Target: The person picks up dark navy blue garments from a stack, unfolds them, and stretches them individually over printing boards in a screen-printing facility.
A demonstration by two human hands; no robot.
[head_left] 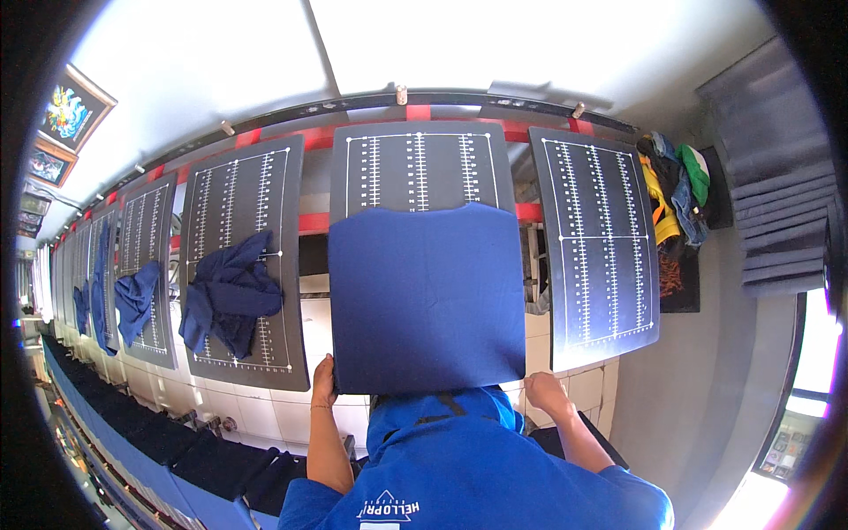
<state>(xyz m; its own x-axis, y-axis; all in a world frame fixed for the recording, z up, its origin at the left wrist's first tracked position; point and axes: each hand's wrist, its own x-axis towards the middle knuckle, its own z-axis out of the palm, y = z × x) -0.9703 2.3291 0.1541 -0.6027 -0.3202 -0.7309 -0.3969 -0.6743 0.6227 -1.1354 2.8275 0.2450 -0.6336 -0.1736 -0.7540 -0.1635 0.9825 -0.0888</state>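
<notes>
A navy shirt point(427, 300) lies smooth over the middle printing board point(420, 168), covering all but its far end. The board is dark with white ruler markings. At the shirt's near left corner, my left hand point(324, 382) is closed on the hem, thumb upward, the other fingers partly hidden. My right hand point(549, 393) is closed at the near right corner, its fingertips at the hem's edge; the cloth between them is too small to make out well.
Left of me, a marked board point(287, 194) bears a crumpled navy garment point(231, 296); more boards with navy garments follow. A bare marked board point(605, 283) stands to the right. Beyond it hang colourful clothes point(676, 190) by a grey wall. A red frame point(314, 221) runs beneath the boards.
</notes>
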